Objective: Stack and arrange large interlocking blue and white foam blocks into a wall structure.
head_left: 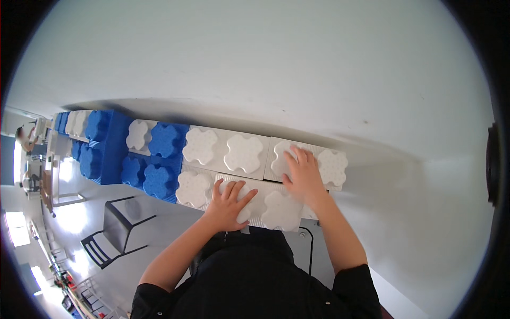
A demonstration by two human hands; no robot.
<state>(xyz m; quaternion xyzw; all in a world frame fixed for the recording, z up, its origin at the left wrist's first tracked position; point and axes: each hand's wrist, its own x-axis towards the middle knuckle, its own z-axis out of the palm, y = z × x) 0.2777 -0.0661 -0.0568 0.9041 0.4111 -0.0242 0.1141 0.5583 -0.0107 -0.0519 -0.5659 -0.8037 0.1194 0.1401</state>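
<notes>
Large white toy building blocks with clover-shaped studs stand against the wall in front of me. My left hand point(226, 207) lies with spread fingers over a stud of a near-row white block point(281, 211). On the far row, my right hand point(304, 175) rests on a stud of the rightmost white block point(332, 166), fingers apart and thumb toward me. A narrow dark gap shows between this block and the near one. Left of it, another white block point(220, 151) sits in the far row. Both palms hide parts of the studs under them.
Blue blocks point(163, 154) continue the row leftward, with a taller blue stack point(111, 143) beyond. A pale wall point(297, 69) runs behind. A black chair point(117, 228) stands on the floor at left; people point(25, 139) are at tables farther off. A black cable point(312, 250) hangs near my body.
</notes>
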